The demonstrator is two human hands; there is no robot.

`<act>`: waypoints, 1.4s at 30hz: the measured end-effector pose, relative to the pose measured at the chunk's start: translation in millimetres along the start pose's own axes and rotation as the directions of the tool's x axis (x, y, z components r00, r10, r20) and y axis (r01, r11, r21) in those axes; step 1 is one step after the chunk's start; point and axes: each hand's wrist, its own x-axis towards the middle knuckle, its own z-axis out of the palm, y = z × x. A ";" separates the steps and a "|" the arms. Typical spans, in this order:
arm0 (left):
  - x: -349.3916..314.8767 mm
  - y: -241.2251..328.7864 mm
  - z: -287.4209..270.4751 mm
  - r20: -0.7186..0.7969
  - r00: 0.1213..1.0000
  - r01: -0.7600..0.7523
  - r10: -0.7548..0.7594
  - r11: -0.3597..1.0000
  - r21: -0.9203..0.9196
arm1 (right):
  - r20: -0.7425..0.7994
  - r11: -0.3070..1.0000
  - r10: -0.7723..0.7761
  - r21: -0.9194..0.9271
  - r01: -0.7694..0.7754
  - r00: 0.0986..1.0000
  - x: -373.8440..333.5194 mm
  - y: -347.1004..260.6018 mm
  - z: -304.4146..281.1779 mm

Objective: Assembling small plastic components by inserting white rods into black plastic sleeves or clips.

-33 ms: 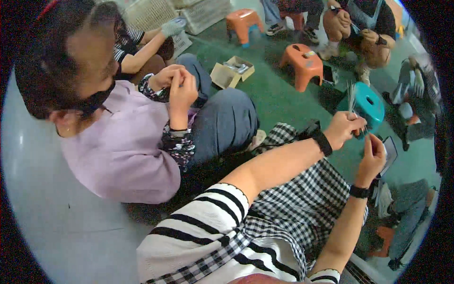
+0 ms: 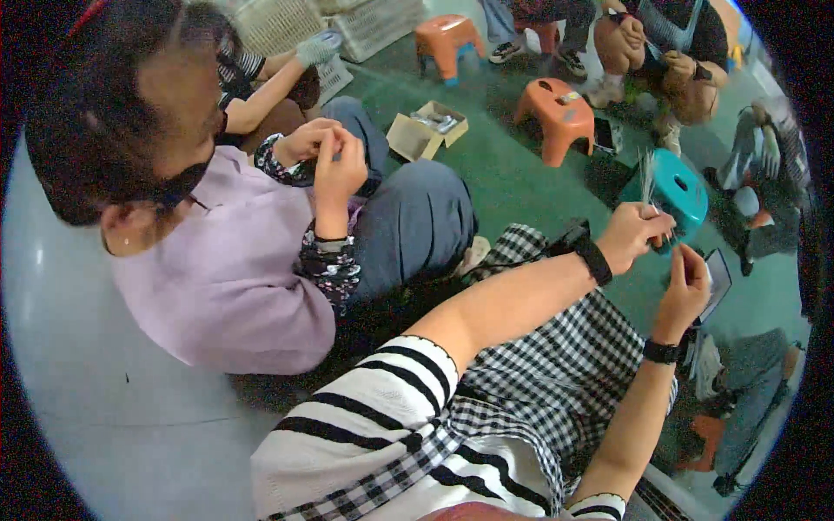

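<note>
My left hand [image 2: 637,237] is closed around a bundle of thin, pale, wire-like strands [image 2: 646,178] that fan upward from the fist. Short ends of the strands stick out below its fingers. Just to the right, my right hand [image 2: 685,291] has thumb and fingertips pinched together close to those lower ends. Whatever lies in that pinch is too small to make out. Both hands are held above my lap, over a black-and-white checked apron [image 2: 565,347].
A teal stool [image 2: 682,187] stands just beyond my hands, with an orange stool [image 2: 556,122] farther off. An open cardboard box [image 2: 415,139] lies on the green floor. Close on my left sits a co-worker in a lilac top [image 2: 234,278]. Pale plastic crates [image 2: 378,30] stand at the back.
</note>
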 end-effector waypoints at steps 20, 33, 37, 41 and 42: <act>5.0 14.9 -9.9 0.125 0.992 -0.011 0.013 1.000 -0.018 | 0.560 0.671 0.243 0.492 -0.554 0.792 -2.7 -5.1 -6.2; 7.5 15.9 -11.2 0.160 0.987 0.030 -0.025 0.999 -0.028 | 0.636 0.674 0.256 0.423 -0.606 0.728 1.8 -9.6 -10.7; 7.8 12.5 -9.6 0.154 0.988 0.025 -0.020 0.999 -0.029 | 0.579 0.660 0.332 0.422 -0.622 0.745 0.8 -12.7 -12.6; 6.2 14.1 -10.4 0.102 0.995 0.008 -0.009 1.000 0.010 | 0.469 0.885 0.266 0.227 -0.406 0.842 2.7 -10.7 -7.8; 6.9 13.6 -15.2 0.084 0.996 0.017 -0.020 0.999 0.029 | 0.406 0.956 0.224 0.086 -0.281 0.886 2.5 -13.5 -0.7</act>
